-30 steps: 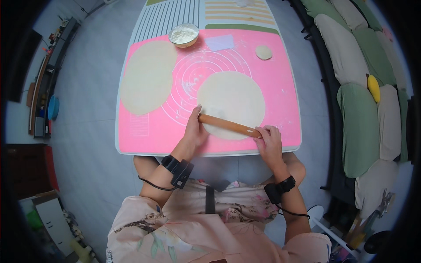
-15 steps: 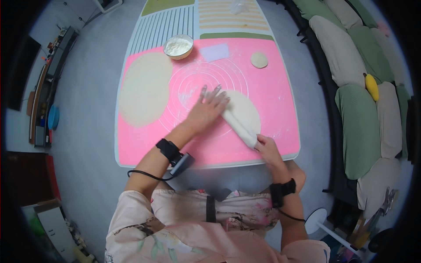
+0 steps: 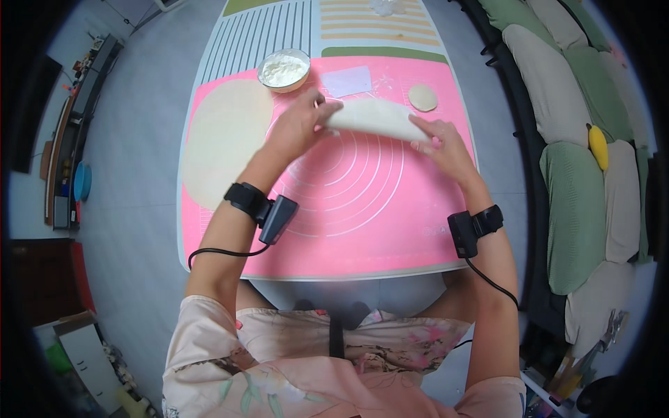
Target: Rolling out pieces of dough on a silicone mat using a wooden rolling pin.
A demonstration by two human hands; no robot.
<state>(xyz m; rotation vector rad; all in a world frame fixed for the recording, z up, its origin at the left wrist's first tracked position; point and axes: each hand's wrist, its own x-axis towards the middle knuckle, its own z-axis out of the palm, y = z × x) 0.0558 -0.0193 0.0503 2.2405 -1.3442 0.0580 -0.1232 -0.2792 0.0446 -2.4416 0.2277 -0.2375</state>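
Observation:
A pale dough sheet (image 3: pixel 375 118), rolled or folded into a long half-moon, stretches between my hands over the far part of the pink mat (image 3: pixel 313 254). Whether a rolling pin lies inside it is hidden. My left hand (image 3: pixel 301 124) grips its left end with bent fingers. At the right end, my right hand (image 3: pixel 446 145) pinches the dough between thumb and fingers. A large flat oval of dough (image 3: pixel 226 143) lies on the mat's left side. Just beyond my right hand rests a small dough disc (image 3: pixel 422 97).
A glass bowl (image 3: pixel 284 71) of white flour stands at the mat's far edge. Beside it lies a pale lilac scraper-like sheet (image 3: pixel 346 81). The table (image 3: pixel 268 45) continues beyond the mat. A sofa with green and beige covers (image 3: pixel 575 202) runs along the right.
The rolled dough has moved away from me and turned from diagonal to nearly crosswise. My left hand, flat on it before, now grips one end; my right hand has moved forward with the other end.

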